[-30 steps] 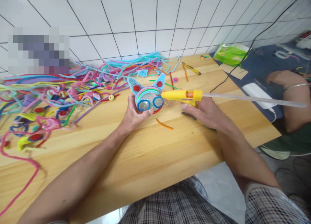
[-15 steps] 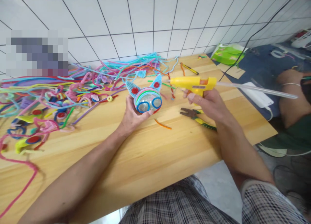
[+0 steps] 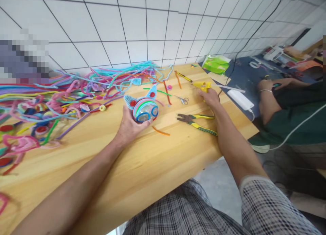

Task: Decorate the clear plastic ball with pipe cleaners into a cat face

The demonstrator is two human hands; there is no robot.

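While your left hand (image 3: 129, 124) grips the ball (image 3: 144, 107) at the table's (image 3: 152, 167) middle, face toward you for access, your right hand (image 3: 210, 97) is closed around the glue gun (image 3: 201, 86) by the far right edge, well clear of it.

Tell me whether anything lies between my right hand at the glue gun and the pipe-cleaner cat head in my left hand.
Only flat things on the table: small scissors and a red pipe cleaner lie between right hand and cat head; the pliers sit nearer you. Nothing upright blocks the way.
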